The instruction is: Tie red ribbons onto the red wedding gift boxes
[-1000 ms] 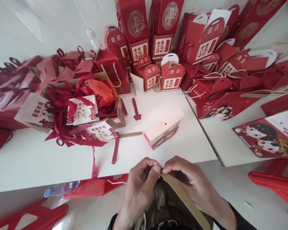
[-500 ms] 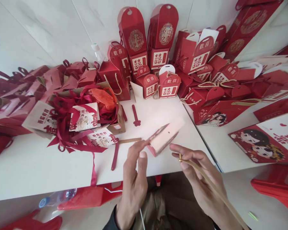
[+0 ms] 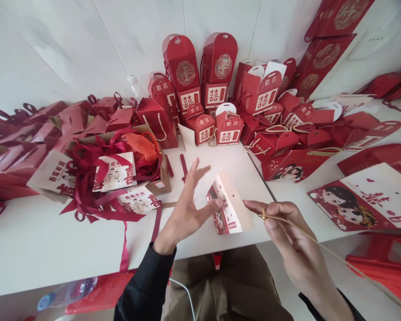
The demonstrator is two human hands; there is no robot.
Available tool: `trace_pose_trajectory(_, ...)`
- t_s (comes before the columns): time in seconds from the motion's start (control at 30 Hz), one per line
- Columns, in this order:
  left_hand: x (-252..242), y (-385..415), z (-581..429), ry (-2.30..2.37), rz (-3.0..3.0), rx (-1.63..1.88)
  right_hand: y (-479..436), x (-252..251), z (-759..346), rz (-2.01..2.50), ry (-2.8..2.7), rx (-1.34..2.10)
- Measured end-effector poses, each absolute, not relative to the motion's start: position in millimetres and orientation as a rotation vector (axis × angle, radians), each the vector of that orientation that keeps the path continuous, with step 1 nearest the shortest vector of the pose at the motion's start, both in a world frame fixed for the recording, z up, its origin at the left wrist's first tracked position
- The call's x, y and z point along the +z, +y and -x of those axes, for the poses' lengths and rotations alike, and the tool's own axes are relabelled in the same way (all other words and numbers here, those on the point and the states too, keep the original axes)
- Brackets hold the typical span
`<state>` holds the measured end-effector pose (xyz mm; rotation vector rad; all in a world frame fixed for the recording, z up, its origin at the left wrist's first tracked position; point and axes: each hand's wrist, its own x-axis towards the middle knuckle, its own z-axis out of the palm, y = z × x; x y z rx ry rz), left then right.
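My left hand (image 3: 189, 207) is open over the table, fingers spread and thumb at the printed face of a small red-and-white gift box (image 3: 234, 218). The box stands on the white table in front of me, its plain pale side turned to the right. Between thumb and fingers, my right hand (image 3: 292, 236) pinches a gold cord (image 3: 307, 229) near its end, where a small gold tip or knot shows. The cord trails off to the lower right. My right index fingertip is close to the pale side; whether it touches cannot be made out.
An open carton (image 3: 163, 185) of ribbons and printed cards stands at the left, beside rows of red boxes (image 3: 76, 113). More gift boxes (image 3: 229, 129) stack against the wall. A flat printed bag (image 3: 370, 196) lies at the right. Below the table is a plastic bottle (image 3: 67, 292).
The box has turned, so its printed face now shows. My left hand has moved forward and its fingers have spread. My right hand still pinches the cord, and the view has shifted.
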<state>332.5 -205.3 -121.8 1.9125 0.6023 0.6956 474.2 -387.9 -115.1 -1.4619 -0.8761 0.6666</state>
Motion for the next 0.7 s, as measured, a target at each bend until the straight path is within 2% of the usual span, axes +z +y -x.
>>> trace_pose_trajectory(0.23,-129,-203,-344,0.419,-1.895,0.612,-387,-112,-484,1.516,-0.973,0.632)
trace_pose_trajectory(0.37,-128,-210,-345,0.420,-1.663,0.576,-383,-112,-488,1.453,-1.037,0.576)
trace_pose_trajectory(0.47,-129,-214,-343,0.507,-1.595,0.692,-383,-104,-485,1.474,-1.064,0.398)
trace_pose_trajectory(0.57,-131,-217,-340,0.477,-1.781,0.799,-382,-97,-482,1.481,-1.312,0.159)
trace_pose_trajectory(0.7,-130,-221,-338,0.429,-1.872,0.829,-375,-102,-482,1.536,-1.601,0.043)
